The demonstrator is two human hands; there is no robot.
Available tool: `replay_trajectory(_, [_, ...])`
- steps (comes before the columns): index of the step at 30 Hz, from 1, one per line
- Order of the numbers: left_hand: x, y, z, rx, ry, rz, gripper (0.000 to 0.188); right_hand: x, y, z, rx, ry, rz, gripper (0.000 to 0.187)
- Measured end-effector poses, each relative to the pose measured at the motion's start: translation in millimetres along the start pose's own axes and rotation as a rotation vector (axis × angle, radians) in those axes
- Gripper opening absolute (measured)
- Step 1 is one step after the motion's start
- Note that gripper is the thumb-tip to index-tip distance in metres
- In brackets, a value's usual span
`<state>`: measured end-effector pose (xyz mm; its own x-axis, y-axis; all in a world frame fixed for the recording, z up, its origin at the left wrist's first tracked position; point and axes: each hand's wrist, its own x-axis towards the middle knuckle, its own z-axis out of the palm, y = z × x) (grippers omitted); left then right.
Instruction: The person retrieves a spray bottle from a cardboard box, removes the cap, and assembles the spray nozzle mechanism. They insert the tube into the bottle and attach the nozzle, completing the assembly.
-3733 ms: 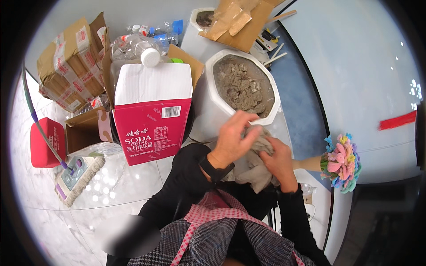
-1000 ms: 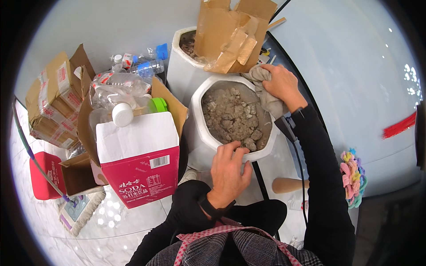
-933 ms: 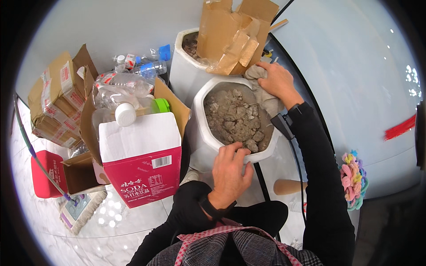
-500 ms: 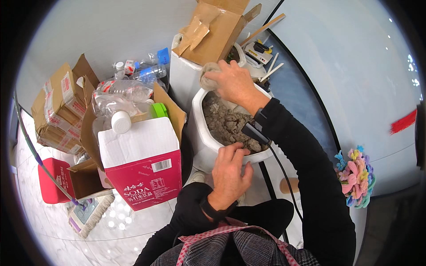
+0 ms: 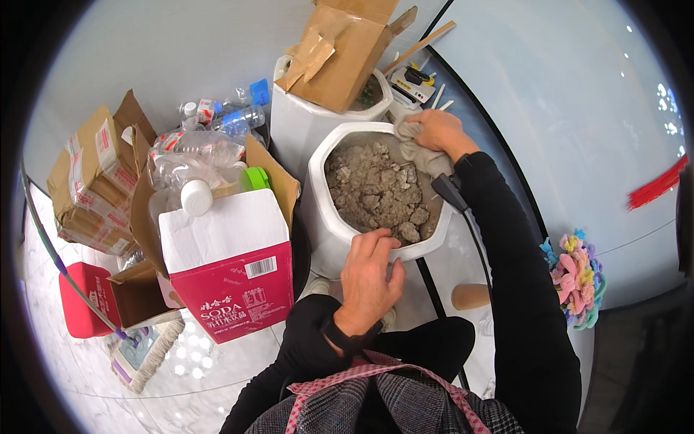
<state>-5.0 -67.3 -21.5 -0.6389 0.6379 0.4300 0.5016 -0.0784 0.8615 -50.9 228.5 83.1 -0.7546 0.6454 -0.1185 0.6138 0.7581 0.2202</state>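
A white planter pot filled with grey, lumpy dry soil stands in front of me. My left hand grips its near rim, fingers hooked over the edge. My right hand reaches across to the far rim and presses a crumpled grey cloth against it. A small black device with a cable hangs at my right sleeve.
A second white pot behind holds a brown cardboard box. At left are a red-and-white carton, plastic bottles, taped cardboard boxes, a red box and a mop. Colourful artificial flowers lie at right.
My right hand with the cloth has moved along the pot's far rim, from the left side toward the right. My left hand has stayed on the near rim.
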Motion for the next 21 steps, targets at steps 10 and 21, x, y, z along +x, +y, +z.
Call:
replay_trajectory(10, [2, -4, 2, -0.022, 0.047, 0.010, 0.022, -86, 89, 35, 0.508, -0.237, 0.144, 0.055])
replay_trajectory(21, [0, -3, 11, -0.127, 0.157, -0.041, 0.015, -275, 41, 88, 1.182, -0.299, 0.057, 0.052])
